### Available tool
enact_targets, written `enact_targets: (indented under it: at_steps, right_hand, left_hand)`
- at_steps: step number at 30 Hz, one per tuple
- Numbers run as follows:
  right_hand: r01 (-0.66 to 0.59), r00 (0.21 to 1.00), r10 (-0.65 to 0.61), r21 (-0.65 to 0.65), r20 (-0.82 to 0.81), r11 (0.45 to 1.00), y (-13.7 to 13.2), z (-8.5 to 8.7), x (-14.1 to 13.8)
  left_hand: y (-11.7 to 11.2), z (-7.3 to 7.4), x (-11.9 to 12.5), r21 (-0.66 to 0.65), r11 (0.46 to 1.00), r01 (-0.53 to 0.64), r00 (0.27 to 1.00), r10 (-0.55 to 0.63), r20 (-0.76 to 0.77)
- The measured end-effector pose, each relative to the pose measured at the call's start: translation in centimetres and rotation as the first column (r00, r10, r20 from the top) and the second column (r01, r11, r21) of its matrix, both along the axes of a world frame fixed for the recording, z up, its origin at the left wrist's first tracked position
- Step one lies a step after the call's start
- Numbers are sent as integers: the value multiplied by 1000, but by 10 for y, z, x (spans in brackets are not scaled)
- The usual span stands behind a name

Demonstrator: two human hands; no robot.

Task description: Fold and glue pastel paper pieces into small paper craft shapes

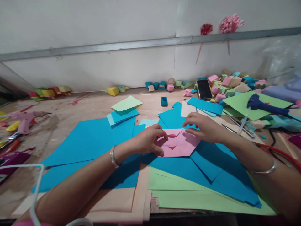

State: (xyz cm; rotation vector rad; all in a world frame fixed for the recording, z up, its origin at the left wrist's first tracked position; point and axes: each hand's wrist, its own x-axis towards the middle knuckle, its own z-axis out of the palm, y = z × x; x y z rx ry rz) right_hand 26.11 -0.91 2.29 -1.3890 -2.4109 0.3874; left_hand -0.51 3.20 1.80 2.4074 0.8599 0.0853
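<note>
A folded piece of pink paper point(179, 149) with two small pointed flaps lies on blue sheets in front of me. My left hand point(152, 139) is at its left end, fingers curved and thumb apart from them. Over the upper right part of the pink paper hovers my right hand point(199, 127), fingers bent and a gap showing between thumb and forefinger. Whether the fingertips press on the paper is hard to tell. Beneath the pink paper is a blue sheet point(225, 175), its edges overlapping light green paper point(183, 199).
More blue sheets point(94, 138) lie left. Small folded paper boxes point(230, 83) heap at the back right, beside a phone point(204, 88). A blue-handled tool point(265, 105) and scissors point(242, 125) lie right; a pink glue gun point(24, 121) lies far left.
</note>
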Motion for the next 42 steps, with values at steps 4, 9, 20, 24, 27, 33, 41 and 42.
enact_targets:
  at_steps: [4, 9, 20, 24, 27, 33, 41, 42]
  right_hand:
    - [131, 988, -132, -20, -77, 991, 7, -22, -12]
    - [226, 943, -262, -180, -204, 957, 5, -23, -13]
    - [117, 190, -567, -555, -802, 824, -5, -19, -31]
    - [37, 262, -511, -521, -818, 853, -18, -18, -48]
    - [-25, 456, -397, -458, -796, 889, -22, -13, -50]
    - [158, 890, -10, 287, -456, 945, -12, -6, -18]
    - [-117, 993, 104, 279, 62, 953, -1, -8, -9]
    - [-148, 987, 132, 207, 88, 967, -1, -9, -9]
  left_hand:
    - [-4, 3, 3, 63, 997, 33, 999, -32, -12]
    - [-7, 7, 7, 198, 980, 10, 998, -22, 60]
    - [-5, -5, 15, -185, 820, -542, 679, 557, 478]
    - [-13, -3, 21, -558, 773, -303, 672, 588, 450]
    - [-15, 0, 20, -527, 790, -313, 638, 586, 499]
    - [-5, 3, 12, -531, 752, -390, 731, 603, 318]
    - [7, -9, 5, -33, 895, -445, 836, 428, 344]
    - [7, -9, 5, 93, 880, -466, 831, 399, 387]
